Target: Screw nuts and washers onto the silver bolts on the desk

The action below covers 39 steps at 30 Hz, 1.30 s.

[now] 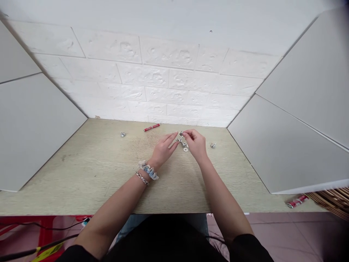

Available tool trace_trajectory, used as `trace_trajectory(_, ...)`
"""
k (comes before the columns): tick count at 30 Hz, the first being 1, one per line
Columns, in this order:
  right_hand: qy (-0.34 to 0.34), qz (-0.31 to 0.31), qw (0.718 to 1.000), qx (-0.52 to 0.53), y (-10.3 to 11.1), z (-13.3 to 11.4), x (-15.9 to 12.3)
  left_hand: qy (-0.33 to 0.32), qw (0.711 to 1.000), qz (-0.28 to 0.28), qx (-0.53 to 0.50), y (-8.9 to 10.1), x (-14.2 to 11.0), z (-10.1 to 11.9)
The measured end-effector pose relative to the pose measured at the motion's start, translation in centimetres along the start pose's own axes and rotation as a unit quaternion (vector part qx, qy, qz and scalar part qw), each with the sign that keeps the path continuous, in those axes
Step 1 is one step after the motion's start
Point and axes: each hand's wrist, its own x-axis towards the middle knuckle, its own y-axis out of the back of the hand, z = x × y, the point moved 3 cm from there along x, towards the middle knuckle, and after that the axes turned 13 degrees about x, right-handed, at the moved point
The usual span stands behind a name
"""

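My right hand (pixel 195 143) pinches a small metal fastener (pixel 181 134) between thumb and fingertips; whether it is a nut or a bolt is too small to tell. Beneath the fingers lies a loose cluster of bolts and nuts (pixel 183 144), with a flat washer (pixel 185 149) at its near side. My left hand (pixel 163 148) is open beside the cluster on its left, fingers stretched out toward it. A scrunchie (pixel 148 170) and a chain bracelet (pixel 142 178) circle the left wrist.
One bolt with a washer (pixel 123 134) lies at the left, another (pixel 213 145) at the right. A red marker-like tube (pixel 151 127) rests near the white brick wall (pixel 169 76). Grey panels flank the wooden table (pixel 174 196). A red can-like object (pixel 297 201) and wicker (pixel 331 200) sit front right.
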Motion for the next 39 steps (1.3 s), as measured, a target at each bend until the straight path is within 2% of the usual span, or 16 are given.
trace_trajectory(5,-0.063,-0.057,0.986,0.146,-1.5,0.7,-0.3,0.01,1.0,0.014,-0.026,-0.2,0.1,-0.4)
trace_trajectory(8,-0.08,-0.072,0.979,0.174,-1.7,0.7,-0.3,0.027,0.998,0.008,-0.047,-0.2,0.3,-0.5)
trace_trajectory(12,-0.099,-0.069,0.974,0.192,-1.8,0.8,-0.3,0.012,0.998,0.006,-0.067,-0.1,0.3,-0.2)
trace_trajectory(19,-0.128,-0.128,0.978,0.104,-2.3,1.5,-0.8,-0.025,0.999,0.014,-0.041,0.0,0.1,0.4)
trace_trajectory(33,-0.103,-0.123,0.986,0.046,-2.3,1.7,-0.9,-0.001,0.998,-0.054,-0.034,-0.5,-0.1,-0.2)
trace_trajectory(39,-0.084,-0.14,0.986,0.039,-2.2,1.3,-0.8,0.005,0.998,-0.062,-0.03,-0.5,0.0,-0.4)
